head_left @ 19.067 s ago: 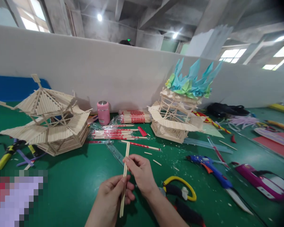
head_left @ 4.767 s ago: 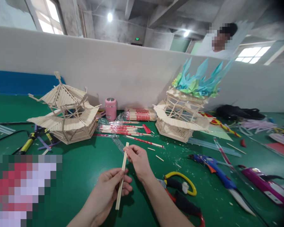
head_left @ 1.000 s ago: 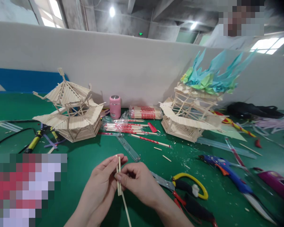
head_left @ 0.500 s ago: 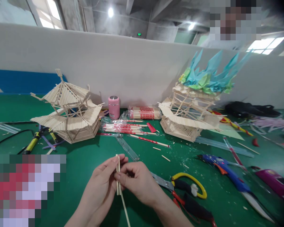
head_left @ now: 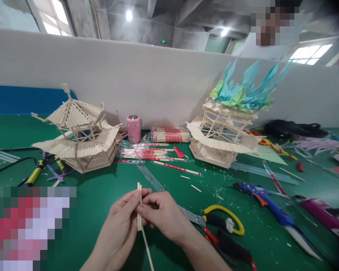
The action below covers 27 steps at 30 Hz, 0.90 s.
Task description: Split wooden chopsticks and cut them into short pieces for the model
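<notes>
Two short wooden sticks (head_left: pixel 139 223), pale and upright side by side, stand between my hands above the green table. My left hand (head_left: pixel 121 218) pinches them with thumb and fingers near the upper end. My right hand (head_left: pixel 161 212) closes on the same sticks a little lower, thumb and forefinger pressed against them. Below them a longer thin stick (head_left: pixel 147 250) slants down toward the front edge of the view; whether it touches the held sticks I cannot tell. Scissors (head_left: pixel 196 218) with yellow and red handles lie beside my right forearm.
Stick pavilion models stand at the left (head_left: pixel 81 145) and the right (head_left: pixel 214 143). Between them are a pink flask (head_left: pixel 133 130), packets of chopsticks (head_left: pixel 147 153) and a clear ruler (head_left: pixel 149 176). A blue glue gun (head_left: pixel 268 199) and a purple tool (head_left: pixel 324 214) lie at the right.
The view has shifted slightly, so the table things appear a little further left. Both hands keep their grip on the short sticks, with hardly any movement.
</notes>
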Tool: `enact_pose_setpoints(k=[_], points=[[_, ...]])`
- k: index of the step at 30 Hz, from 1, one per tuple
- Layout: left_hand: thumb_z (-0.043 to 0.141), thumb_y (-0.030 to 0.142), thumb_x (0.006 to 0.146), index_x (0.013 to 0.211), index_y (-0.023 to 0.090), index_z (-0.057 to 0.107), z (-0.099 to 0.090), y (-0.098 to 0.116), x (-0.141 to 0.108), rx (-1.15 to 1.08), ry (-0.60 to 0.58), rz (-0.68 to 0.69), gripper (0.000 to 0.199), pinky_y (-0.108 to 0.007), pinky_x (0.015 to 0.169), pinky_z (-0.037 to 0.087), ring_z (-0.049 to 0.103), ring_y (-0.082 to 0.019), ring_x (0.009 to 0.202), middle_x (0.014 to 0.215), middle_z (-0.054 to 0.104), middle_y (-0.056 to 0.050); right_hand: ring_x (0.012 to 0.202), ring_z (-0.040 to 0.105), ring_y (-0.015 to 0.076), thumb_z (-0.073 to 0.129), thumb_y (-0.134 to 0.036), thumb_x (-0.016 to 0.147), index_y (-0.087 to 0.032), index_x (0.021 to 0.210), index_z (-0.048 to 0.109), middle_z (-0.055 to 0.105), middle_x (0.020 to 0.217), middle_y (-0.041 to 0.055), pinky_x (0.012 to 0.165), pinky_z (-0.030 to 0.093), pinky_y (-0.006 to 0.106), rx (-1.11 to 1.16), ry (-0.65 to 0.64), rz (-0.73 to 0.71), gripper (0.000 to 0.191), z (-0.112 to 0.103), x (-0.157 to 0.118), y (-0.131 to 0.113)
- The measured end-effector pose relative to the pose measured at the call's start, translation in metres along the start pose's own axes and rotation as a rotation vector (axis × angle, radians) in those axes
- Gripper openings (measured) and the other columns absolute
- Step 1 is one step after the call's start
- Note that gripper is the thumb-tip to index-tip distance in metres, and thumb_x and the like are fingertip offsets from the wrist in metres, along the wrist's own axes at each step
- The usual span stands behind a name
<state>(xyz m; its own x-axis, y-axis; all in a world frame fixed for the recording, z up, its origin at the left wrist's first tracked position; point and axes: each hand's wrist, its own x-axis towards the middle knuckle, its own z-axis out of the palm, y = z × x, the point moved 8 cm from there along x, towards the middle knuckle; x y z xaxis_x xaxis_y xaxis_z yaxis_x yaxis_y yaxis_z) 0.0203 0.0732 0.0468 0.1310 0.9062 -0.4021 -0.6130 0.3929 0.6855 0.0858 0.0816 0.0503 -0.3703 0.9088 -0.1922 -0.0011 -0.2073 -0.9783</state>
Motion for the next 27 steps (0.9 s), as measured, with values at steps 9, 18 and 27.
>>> enact_pose_setpoints(k=[9, 18, 27], points=[[0.069, 0.019, 0.063, 0.072, 0.013, 0.071, 0.004, 0.001, -0.001, -0.036, -0.015, -0.008, 0.011, -0.017, 0.050, 0.045, 0.050, -0.007, 0.044, 0.056, 0.064, -0.003, 0.039, 0.038, 0.0043, 0.059, -0.035, 0.070, -0.014, 0.055, 0.054, 0.050, 0.046, -0.0043, 0.039, 0.029, 0.017, 0.017, -0.014, 0.006, 0.027, 0.001, 0.001, -0.001], [0.068, 0.020, 0.064, 0.076, 0.012, 0.071, -0.002, -0.003, 0.002, -0.045, -0.013, -0.009, 0.014, -0.018, 0.040, 0.038, 0.052, -0.010, 0.047, 0.060, 0.066, -0.005, 0.039, 0.038, 0.0048, 0.062, -0.039, 0.066, -0.015, 0.053, 0.051, 0.049, 0.045, -0.0050, 0.039, 0.029, 0.017, 0.011, 0.008, 0.024, 0.030, 0.002, 0.002, 0.000], [0.076, 0.023, 0.054, 0.072, 0.013, 0.072, -0.005, -0.006, 0.001, -0.037, 0.040, -0.022, 0.021, -0.018, 0.054, 0.045, 0.055, -0.010, 0.056, 0.062, 0.067, -0.006, 0.040, 0.039, 0.0055, 0.062, -0.035, 0.067, -0.016, 0.052, 0.049, 0.048, 0.046, -0.0055, 0.040, 0.028, 0.018, -0.011, 0.032, 0.010, 0.027, -0.002, 0.000, 0.000]])
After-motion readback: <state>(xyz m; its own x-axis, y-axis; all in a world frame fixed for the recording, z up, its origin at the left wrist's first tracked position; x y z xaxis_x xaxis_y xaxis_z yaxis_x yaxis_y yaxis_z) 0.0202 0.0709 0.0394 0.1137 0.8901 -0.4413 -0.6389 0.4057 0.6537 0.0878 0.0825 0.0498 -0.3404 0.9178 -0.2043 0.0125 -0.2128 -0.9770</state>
